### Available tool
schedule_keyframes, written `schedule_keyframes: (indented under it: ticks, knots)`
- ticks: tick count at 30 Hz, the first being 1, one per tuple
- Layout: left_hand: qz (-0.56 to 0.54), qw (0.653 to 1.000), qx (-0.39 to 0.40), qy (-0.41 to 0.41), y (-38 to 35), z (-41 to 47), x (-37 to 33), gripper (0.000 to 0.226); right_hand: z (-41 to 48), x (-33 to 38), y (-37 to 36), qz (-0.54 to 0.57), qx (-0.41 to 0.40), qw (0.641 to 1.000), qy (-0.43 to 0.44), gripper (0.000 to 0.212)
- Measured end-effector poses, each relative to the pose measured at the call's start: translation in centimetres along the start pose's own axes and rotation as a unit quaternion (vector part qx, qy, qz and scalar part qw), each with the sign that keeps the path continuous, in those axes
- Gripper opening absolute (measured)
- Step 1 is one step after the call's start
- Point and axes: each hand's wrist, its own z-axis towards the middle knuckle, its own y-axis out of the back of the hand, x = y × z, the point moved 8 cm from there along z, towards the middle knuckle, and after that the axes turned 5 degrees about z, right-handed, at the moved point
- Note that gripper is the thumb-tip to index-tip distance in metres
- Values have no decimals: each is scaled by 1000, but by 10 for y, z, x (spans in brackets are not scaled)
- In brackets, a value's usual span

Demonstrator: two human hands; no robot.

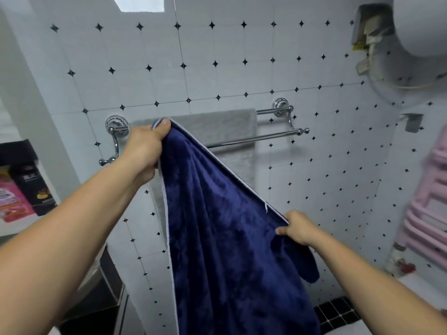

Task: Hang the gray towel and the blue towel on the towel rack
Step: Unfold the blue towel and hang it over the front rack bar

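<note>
A chrome double-bar towel rack (273, 136) is fixed to the tiled wall. The gray towel (222, 128) hangs over its rear bar, on the left part. The blue towel (217, 238), dark with a white edge, hangs in front of the rack between my hands. My left hand (145, 147) grips its top corner right at the rack's left end. My right hand (298, 228) pinches the other corner, lower and to the right, well below the bars. The blue towel's top edge slopes down from left to right.
A white water heater (420, 27) with pipes hangs at the top right. A pink radiator rail (428, 209) stands at the right edge. A shelf on the left holds a black box (31, 175) and a pink package (12, 201). Black floor tiles (336, 313) show below.
</note>
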Motion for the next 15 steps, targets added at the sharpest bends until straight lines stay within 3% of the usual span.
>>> schedule_keyframes:
  ticks: [4, 9, 13, 15]
  knots:
    - [-54, 997, -48, 10, 26, 7, -9, 19, -9, -71, -28, 77, 23, 993, -91, 9]
    - [-101, 987, -111, 64, 75, 21, 5, 10, -19, -129, -29, 145, -15, 970, -193, 30]
    - [-76, 984, -128, 93, 87, 24, 28, 16, -22, -106, -16, 175, -26, 960, -217, 41]
    - [-52, 984, -124, 114, 79, 15, 43, 21, -22, -73, -15, 252, 2, 944, -215, 39]
